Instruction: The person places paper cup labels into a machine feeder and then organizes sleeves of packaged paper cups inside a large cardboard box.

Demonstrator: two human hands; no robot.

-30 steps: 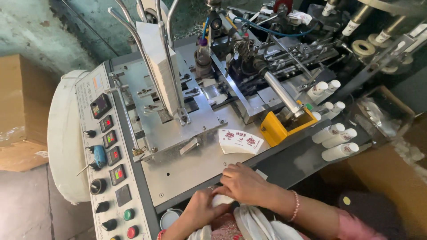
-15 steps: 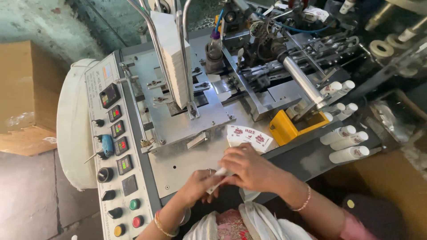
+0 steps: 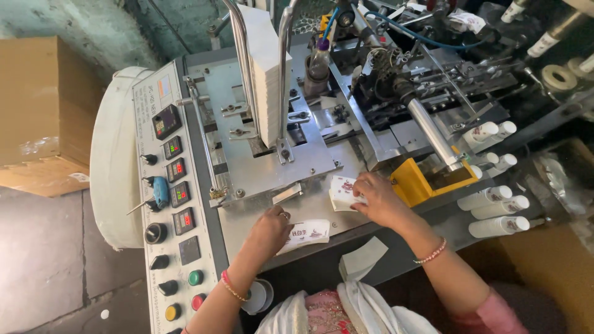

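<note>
Fingers of the left hand (image 3: 269,232) are curled and pinched narrow on the left end of a printed paper blank (image 3: 307,233), which lies flat just below the middle of the frame. Its long axis runs nearly left to right, with the right end tipped a little upward; it is white with red markings. Fingers of the right hand (image 3: 377,199) are bent down over a small stack of printed blanks (image 3: 342,192), touching its right side and top; whether they actually clamp it cannot be told. That stack sits just above and to the right of the single blank, near but apart from it, its long axis closer to upright in the frame.

Both lie on the grey metal worktop (image 3: 260,213) of a machine. Left of them runs a control panel (image 3: 173,204) with small red displays, black knobs and green, yellow and red buttons. Above, at upper centre, a tall pile of white blanks (image 3: 267,74) stands on edge between metal guide rods. A yellow guard (image 3: 411,184) sits just right of the right hand, and white paper cups (image 3: 495,207) lie on their sides at centre right. A cardboard box (image 3: 43,111) stands at the left edge on a dark concrete floor (image 3: 43,272), before a rough greenish wall (image 3: 74,18).
</note>
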